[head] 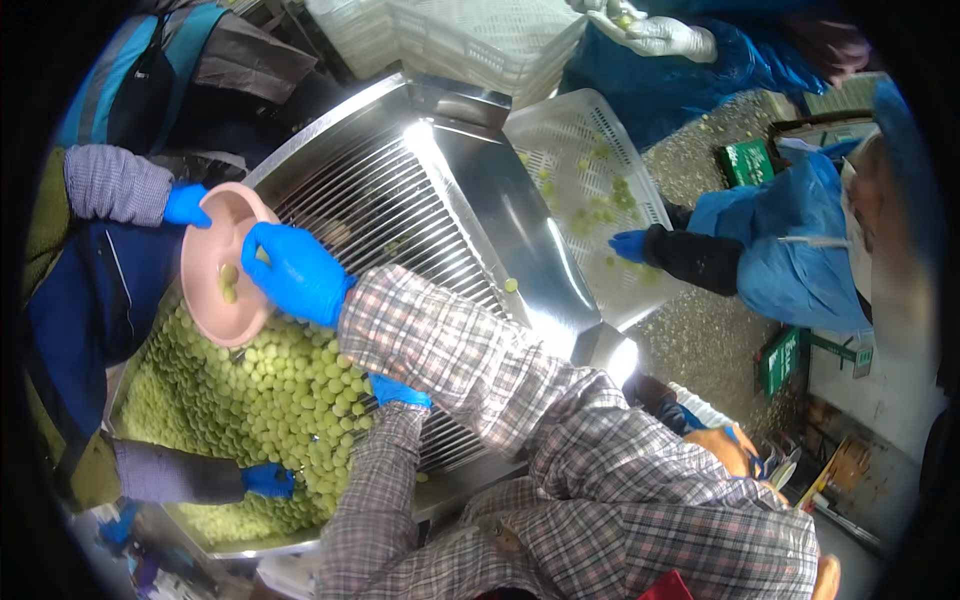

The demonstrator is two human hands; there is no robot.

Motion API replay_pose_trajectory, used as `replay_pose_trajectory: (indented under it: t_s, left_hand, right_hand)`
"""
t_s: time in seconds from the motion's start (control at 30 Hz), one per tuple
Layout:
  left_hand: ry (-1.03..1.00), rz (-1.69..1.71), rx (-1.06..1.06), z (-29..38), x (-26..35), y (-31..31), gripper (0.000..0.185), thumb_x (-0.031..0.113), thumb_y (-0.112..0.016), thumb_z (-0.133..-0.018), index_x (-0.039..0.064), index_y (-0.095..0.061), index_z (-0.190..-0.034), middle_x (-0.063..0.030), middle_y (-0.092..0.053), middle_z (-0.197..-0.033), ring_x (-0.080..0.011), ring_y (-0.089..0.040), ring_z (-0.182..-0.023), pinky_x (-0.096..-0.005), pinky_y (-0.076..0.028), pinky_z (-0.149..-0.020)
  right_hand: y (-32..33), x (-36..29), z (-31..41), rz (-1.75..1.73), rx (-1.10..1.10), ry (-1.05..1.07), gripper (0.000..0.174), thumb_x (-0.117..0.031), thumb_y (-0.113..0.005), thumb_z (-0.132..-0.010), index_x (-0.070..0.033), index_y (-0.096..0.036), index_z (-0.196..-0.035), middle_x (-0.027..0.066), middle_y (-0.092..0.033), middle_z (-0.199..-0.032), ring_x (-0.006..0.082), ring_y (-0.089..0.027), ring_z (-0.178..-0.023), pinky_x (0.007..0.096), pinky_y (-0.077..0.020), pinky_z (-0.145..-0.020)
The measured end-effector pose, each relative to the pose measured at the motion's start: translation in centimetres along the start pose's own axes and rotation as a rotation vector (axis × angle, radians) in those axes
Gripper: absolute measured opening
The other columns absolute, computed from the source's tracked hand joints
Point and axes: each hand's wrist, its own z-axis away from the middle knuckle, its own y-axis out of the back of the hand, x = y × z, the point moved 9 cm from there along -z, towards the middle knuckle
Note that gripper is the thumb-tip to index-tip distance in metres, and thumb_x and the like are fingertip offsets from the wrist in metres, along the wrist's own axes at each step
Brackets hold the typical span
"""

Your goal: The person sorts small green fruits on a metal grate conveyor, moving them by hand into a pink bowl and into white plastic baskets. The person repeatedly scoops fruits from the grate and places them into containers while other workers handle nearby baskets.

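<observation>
My right hand [296, 271], in a blue glove, reaches across to a pink plastic basin [196, 262], its fingers curled over the inside. A few green grapes [228, 283] lie in the tilted basin. Something yellow-green shows in the loop of my thumb and finger; whether I grip it is unclear. A co-worker's gloved hand [187, 205] holds the basin's far rim. Below my right forearm, my left hand [399, 391] rests by the slatted metal rack [375, 217], beside a heap of loose green grapes [277, 397]. My left fingers are mostly hidden.
The co-worker's other gloved hand [268, 480] touches the grape heap. Past the steel chute [510, 202] stands a white perforated crate [592, 120] with scattered grapes, where another person's gloved hand [628, 245] reaches in. White-gloved hands [660, 37] work at the top, near stacked crates [480, 45].
</observation>
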Motion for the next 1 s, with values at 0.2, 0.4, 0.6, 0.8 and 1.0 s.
replay_pose_trajectory:
  t_s: [0.2, 0.4, 0.6, 0.8, 1.0]
  left_hand:
    - [-0.056, -0.042, -0.024, 0.4, 2.1, 2.7, 0.077, 0.055, -0.064, -0.093, 0.023, -0.037, -0.158, -0.0164, -0.028, -0.166, -0.0381, -0.025, -0.153, -0.0592, -0.019, -0.125]
    - [-0.114, -0.053, -0.019, 1.2, 2.2, 3.1, 0.077, 0.054, -0.061, -0.095, 0.022, -0.034, -0.159, -0.017, -0.024, -0.167, -0.0388, -0.021, -0.154, -0.0588, -0.016, -0.126]
    - [-0.119, -0.069, 0.011, 0.6, 2.5, 5.3, 0.078, 0.054, -0.059, -0.097, 0.02, -0.031, -0.16, -0.0176, -0.021, -0.168, -0.0395, -0.018, -0.155, -0.0583, -0.014, -0.127]
    - [-0.144, 0.02, 0.096, 0.4, 4.5, 10.3, 0.063, 0.034, -0.065, -0.094, 0.016, -0.047, -0.152, -0.0208, -0.031, -0.164, -0.0443, -0.026, -0.152, -0.0621, -0.02, -0.123]
    - [-0.122, -0.043, 0.028, 0.1, 4.7, 10.4, 0.065, 0.032, -0.068, -0.093, 0.012, -0.047, -0.151, -0.0227, -0.031, -0.164, -0.0455, -0.023, -0.153, -0.0629, -0.018, -0.124]
  right_hand:
    - [-5.5, 3.3, -2.9, 0.058, 0.009, -0.277, 0.024, -0.019, -0.064, -0.095, -0.002, -0.065, -0.112, 0.0195, -0.068, -0.105, 0.0353, -0.069, -0.092, 0.0434, -0.0567, -0.078]
    - [-6.7, 2.7, -2.0, 0.211, -0.031, -0.301, 0.042, -0.023, -0.056, -0.102, -0.001, -0.052, -0.137, 0.0228, -0.055, -0.132, 0.0358, -0.065, -0.111, 0.0447, -0.0591, -0.087]
    - [4.3, 7.4, 13.4, -0.083, 0.021, -0.269, 0.037, -0.017, -0.062, -0.101, -0.011, -0.058, -0.137, 0.0173, -0.059, -0.126, 0.0269, -0.068, -0.104, 0.0363, -0.0636, -0.084]
    - [22.7, 8.2, 29.5, 0.589, 0.351, -0.231, 0.03, -0.008, -0.062, -0.093, -0.01, -0.068, -0.123, 0.0148, -0.068, -0.109, 0.0347, -0.069, -0.094, 0.0433, -0.058, -0.082]
    - [32.1, 13.9, 38.2, 0.748, 0.311, -0.491, 0.022, -0.01, -0.062, -0.093, -0.005, -0.07, -0.113, 0.0181, -0.067, -0.106, 0.0363, -0.067, -0.097, 0.0429, -0.0552, -0.085]
